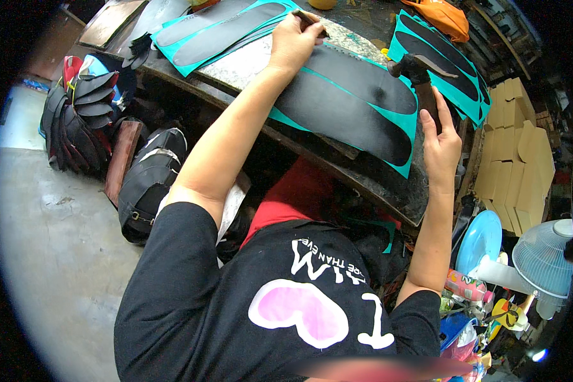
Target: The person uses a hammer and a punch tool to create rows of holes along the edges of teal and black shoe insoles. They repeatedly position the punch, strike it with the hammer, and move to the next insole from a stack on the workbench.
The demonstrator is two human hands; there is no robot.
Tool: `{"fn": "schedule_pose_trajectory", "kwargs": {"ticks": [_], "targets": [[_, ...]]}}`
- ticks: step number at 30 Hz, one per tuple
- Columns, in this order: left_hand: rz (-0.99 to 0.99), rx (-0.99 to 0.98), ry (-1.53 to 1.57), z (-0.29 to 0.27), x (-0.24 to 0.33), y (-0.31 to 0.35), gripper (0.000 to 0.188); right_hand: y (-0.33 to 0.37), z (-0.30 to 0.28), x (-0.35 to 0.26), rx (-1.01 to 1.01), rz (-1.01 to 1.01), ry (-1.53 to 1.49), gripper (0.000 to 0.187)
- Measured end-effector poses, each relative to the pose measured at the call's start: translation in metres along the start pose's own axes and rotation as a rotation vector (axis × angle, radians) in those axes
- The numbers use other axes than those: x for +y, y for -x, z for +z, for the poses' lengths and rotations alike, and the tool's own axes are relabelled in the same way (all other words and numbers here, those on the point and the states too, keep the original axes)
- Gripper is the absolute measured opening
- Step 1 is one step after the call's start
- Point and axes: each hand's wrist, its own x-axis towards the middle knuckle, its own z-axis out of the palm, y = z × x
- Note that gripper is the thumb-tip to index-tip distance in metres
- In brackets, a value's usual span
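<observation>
My left hand (pixel 294 43) is closed around a short dark tool (pixel 312 24), whose kind I cannot make out. It rests at the far edge of a teal sheet (pixel 402 167) with black sole-shaped areas (pixel 350 102), lying on the workbench. A row of small marks runs along that sheet's far edge. My right hand (pixel 442 145) grips a hammer (pixel 429 102) by its dark handle, with fingers stretched along it. The hammer's dark head, with a curved claw, is over the sheet's right end.
Similar teal and black sheets lie stacked at the bench's far left (pixel 226 32) and far right (pixel 426 54). An orange bag (pixel 445 18) lies behind. Black curved pieces (pixel 79 121) hang bundled at left. Cardboard boxes (pixel 512 159) and a fan (pixel 544 254) stand at right.
</observation>
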Motion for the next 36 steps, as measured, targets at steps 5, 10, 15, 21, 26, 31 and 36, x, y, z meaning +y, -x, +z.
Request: {"fn": "schedule_pose_trajectory", "kwargs": {"ticks": [5,10,15,21,26,31,36], "targets": [[-0.017,-0.115,-0.155,-0.004,-0.009,0.006,0.013,-0.014,0.0,-0.022,-0.014,-0.01,-0.055,0.045],[0.183,-0.214,-0.604,-0.003,-0.001,0.004,0.019,-0.028,-0.005,-0.049,0.127,-0.237,-0.345,0.045],[0.528,-0.242,-0.946,0.018,0.01,0.018,0.017,-0.031,0.028,-0.047,0.085,-0.386,-0.024,0.047],[-0.112,-0.087,-0.153,0.008,-0.004,0.008,0.017,-0.027,0.018,-0.021,0.028,-0.126,0.019,0.043],[0.168,-0.165,-0.561,0.009,-0.007,0.005,0.019,-0.034,-0.012,-0.049,0.168,-0.285,-0.282,0.044],[0.542,-0.246,-0.86,0.025,0.008,0.018,0.021,-0.031,0.02,-0.053,0.204,-0.477,-0.129,0.046],[0.039,-0.045,-0.38,0.021,0.002,0.014,0.015,-0.023,0.022,-0.024,0.059,-0.141,0.055,0.043]]}}
